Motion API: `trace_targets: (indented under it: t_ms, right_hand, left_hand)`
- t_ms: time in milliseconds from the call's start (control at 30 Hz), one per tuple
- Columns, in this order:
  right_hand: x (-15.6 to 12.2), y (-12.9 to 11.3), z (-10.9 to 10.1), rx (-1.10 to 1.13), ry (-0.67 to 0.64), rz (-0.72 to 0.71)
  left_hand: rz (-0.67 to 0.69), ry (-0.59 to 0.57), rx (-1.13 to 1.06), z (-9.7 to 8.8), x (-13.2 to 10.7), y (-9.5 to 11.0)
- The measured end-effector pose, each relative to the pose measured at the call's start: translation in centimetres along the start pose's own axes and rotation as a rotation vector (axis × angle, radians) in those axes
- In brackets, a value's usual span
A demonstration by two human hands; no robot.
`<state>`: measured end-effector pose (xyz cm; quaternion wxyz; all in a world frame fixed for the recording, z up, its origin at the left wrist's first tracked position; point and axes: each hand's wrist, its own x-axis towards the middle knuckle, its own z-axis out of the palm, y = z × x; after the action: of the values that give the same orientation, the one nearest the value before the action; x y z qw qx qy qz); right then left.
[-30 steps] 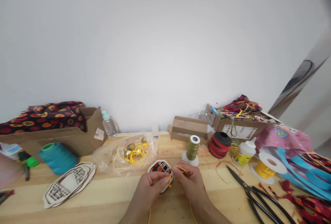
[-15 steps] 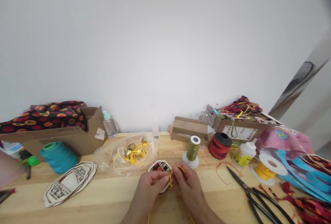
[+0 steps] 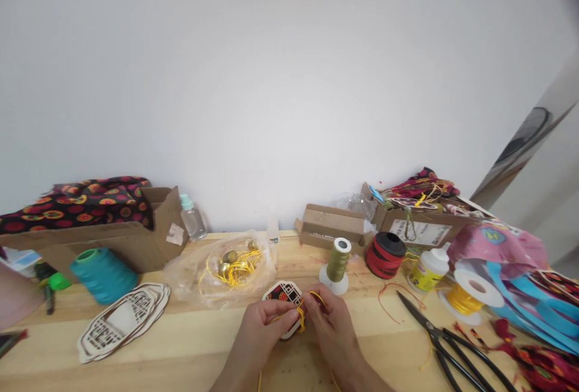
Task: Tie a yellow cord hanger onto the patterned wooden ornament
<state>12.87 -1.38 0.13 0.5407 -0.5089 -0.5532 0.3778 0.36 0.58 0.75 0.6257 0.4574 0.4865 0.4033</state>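
Observation:
Yellow cord [image 3: 301, 321] runs between my two hands, looped near the fingertips, and its loose ends trail below both wrists. My left hand [image 3: 270, 327] pinches the cord between thumb and forefinger. Close beside it, my right hand [image 3: 326, 319] grips the cord too, with one loop standing up over its fingers. Under the fingertips is a wooden lattice-cut ornament [image 3: 281, 293] backed with dark red-and-black patterned fabric. Its lower right part is hidden behind the hands and cord.
Ahead stand an olive thread spool [image 3: 338, 262] and a plastic bag [image 3: 260, 259] with bells on yellow cords. To the right lie black scissors [image 3: 436, 335], a glue bottle [image 3: 427, 270] and a yellow cord spool [image 3: 465, 295]. Wooden cutouts [image 3: 122, 322] and a teal thread cone [image 3: 104, 275] sit left.
Both hands keep almost the same place and grip. The ornament has shifted very slightly to the right, and the cord at the fingertips hangs in a somewhat different loop.

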Motion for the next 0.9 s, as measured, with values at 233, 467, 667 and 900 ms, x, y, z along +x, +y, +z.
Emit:
trace_targets:
  t_ms: [233,467,667,900]
  right_hand:
    - [0.11,0.02,-0.14,0.032,0.046,0.012]
    - [0.38,-0.42,-0.53,-0.051,0.051,-0.076]
    - [0.36,-0.4,-0.52,-0.058,0.065,-0.106]
    - [0.69,-0.17,-0.42,0.16,0.058,0.104]
  left_hand:
    - [0.022,-0.007,0.046,-0.05,-0.26,0.42]
    - [-0.005,0.011,-0.033,0.15,-0.2,0.18]
    - [0.017,0.01,0.047,0.19,-0.27,0.1]
    - [0.007,0.023,0.039,-0.17,-0.22,0.01]
